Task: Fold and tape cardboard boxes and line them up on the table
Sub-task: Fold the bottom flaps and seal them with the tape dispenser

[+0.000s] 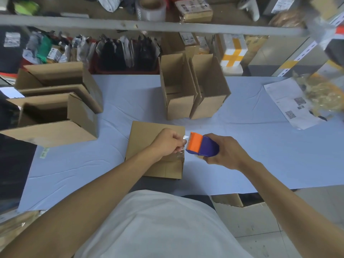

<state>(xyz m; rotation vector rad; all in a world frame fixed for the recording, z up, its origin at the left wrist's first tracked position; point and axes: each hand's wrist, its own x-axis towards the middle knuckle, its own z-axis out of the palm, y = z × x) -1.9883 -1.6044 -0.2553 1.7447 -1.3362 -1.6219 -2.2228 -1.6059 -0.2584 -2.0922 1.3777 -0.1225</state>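
A brown cardboard box (145, 138) stands on the pale blue table (251, 146) in front of me, its flat side up. My left hand (167, 142) hovers over the box's right part and pinches the loose end of clear tape (181, 152). My right hand (225, 151) grips a purple and orange tape dispenser (202, 145) just past the box's right edge. Two open boxes (179, 90) (209, 88) stand side by side at the back of the table. Two larger open boxes (55, 116) (59, 79) sit at the left.
A printed sheet (290, 103) and a crumpled clear bag (320, 92) lie at the table's right. Behind the table a shelf holds packed parcels, a red bin of bagged goods (124, 58) and a tape roll (150, 8). A cardboard piece (227, 200) sits below the table's near edge.
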